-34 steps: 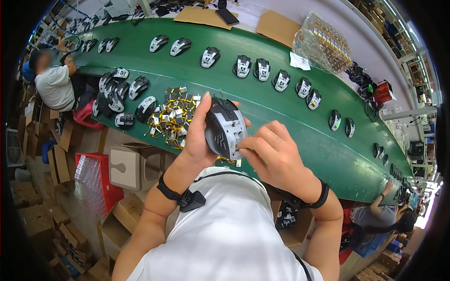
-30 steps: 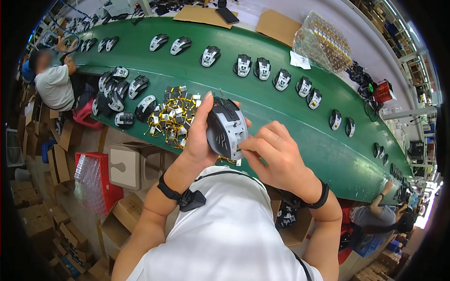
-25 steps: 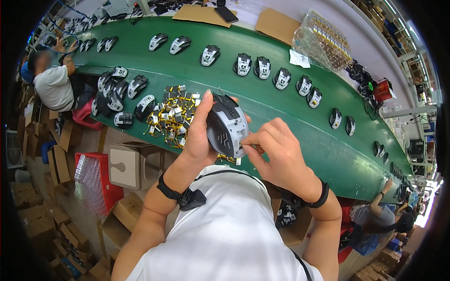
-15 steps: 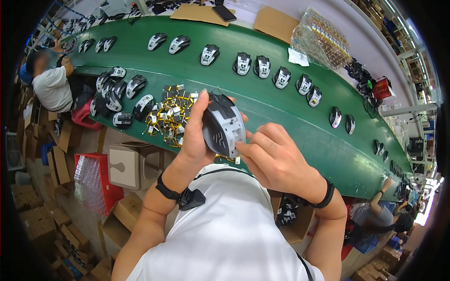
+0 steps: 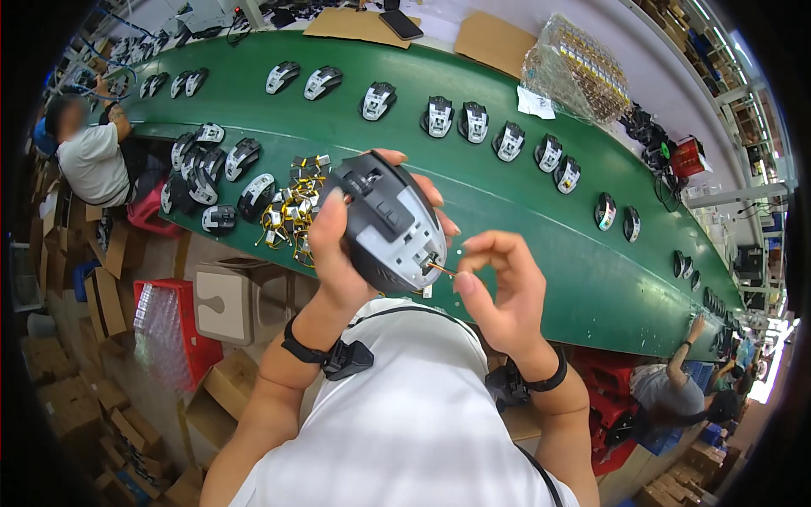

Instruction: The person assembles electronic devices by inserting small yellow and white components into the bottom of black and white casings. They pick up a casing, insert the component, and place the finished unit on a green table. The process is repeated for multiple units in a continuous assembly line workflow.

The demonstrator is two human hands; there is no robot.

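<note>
A computer mouse [image 5: 390, 215] with a black and light grey shell rests in my left hand [image 5: 334, 253], thumb on one side and fingers round the far side. Near its lower right edge is a small opening, from which thin reddish wires [image 5: 443, 269] stick out. My right hand [image 5: 512, 291] is beside that edge, its thumb and curled forefinger closed about the ends of the wires. To the left of the mouse lies a pile of small white parts with yellow and black wires [image 5: 291, 211] on the green bench [image 5: 541, 262].
A row of similar mice [image 5: 438, 117] runs along the far strip of the bench; more mice [image 5: 203, 169] are clustered at the left. Farther back are cardboard sheets, a phone [image 5: 401, 25] and a plastic-wrapped stack of parts [image 5: 579, 72]. Co-workers sit at left and right.
The mouse has turned in my left hand, showing more of its top. My right hand has drawn back from the shell, and wires now show between it and the mouse.
</note>
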